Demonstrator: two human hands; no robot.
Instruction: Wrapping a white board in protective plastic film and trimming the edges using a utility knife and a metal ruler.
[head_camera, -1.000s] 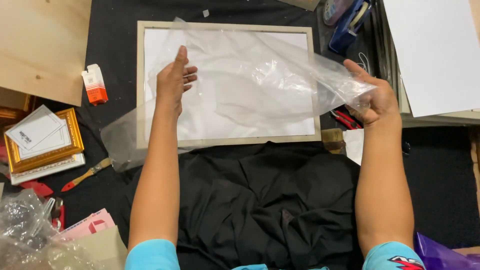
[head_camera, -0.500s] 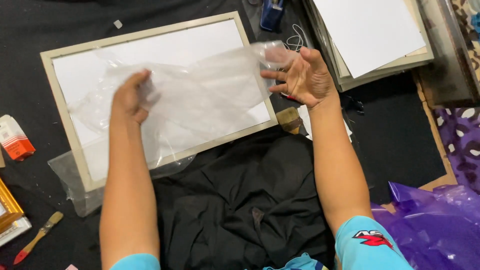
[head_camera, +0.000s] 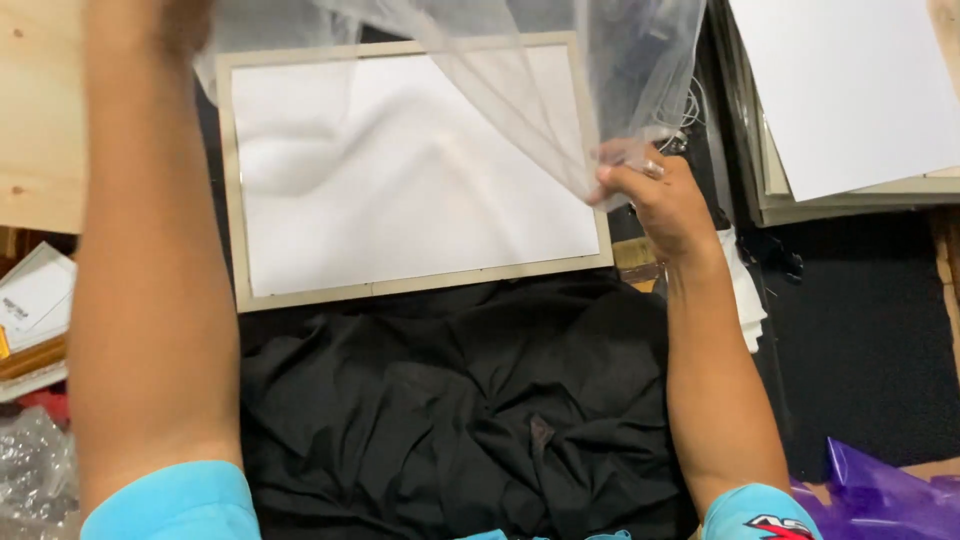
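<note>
A black cloth (head_camera: 450, 400) covers the table below a pale frame (head_camera: 410, 285) with a white face, lying flat. A clear plastic film (head_camera: 520, 90) hangs above the frame's upper right part, lifted off it and running out of the top of the view. The right hand (head_camera: 660, 205) is closed, pinching the film's lower edge just right of the frame's right side. The left hand (head_camera: 150, 15) is raised to the top edge, mostly out of view; its grip cannot be told. White boards (head_camera: 850, 90) lie at right.
</note>
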